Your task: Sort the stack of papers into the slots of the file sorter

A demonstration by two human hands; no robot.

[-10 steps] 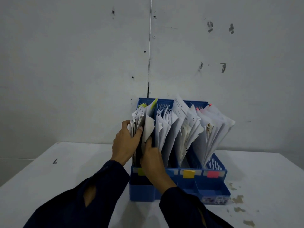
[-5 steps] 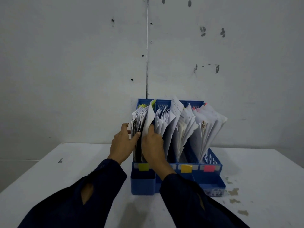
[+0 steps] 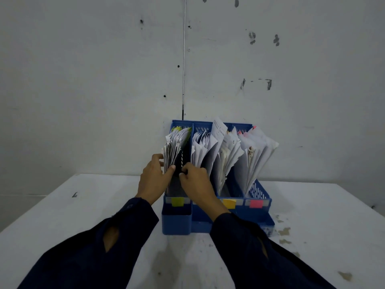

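The fingers (image 3: 159, 161) of the left hand (image 3: 153, 180) were curled round the bundle of papers (image 3: 174, 149) in the leftmost slot, thumb on the near side and fingertips on the far-left side, pressing the sheets to the left; the right hand (image 3: 195, 180) had its fingers bent at the divider between the first and second slot, but what they pinched, a sheet or only the plastic edge, I could not tell. All the papers visible stood inside the blue file sorter (image 3: 258, 192), spread like fans in four slots; no loose stack was seen on the counter (image 3: 83, 205).

The risk, as I judged it, was in the first slot; if the left hand released the bundle at once, the sheets could spring back and close the dark gap, and a sheet pushed in after that could fold or go into the wrong slot; the tall sheet (image 3: 218, 128) in the second slot leaned to the right and could be caught by the right wrist. A hard push to the far side could also slide the light sorter toward the wall (image 3: 104, 80).

Room was narrow behind the sorter, which stood near the wall; to the left, to the right and on the near side the counter was open, with only some stains (image 3: 284, 232) near the right corner of the sorter.
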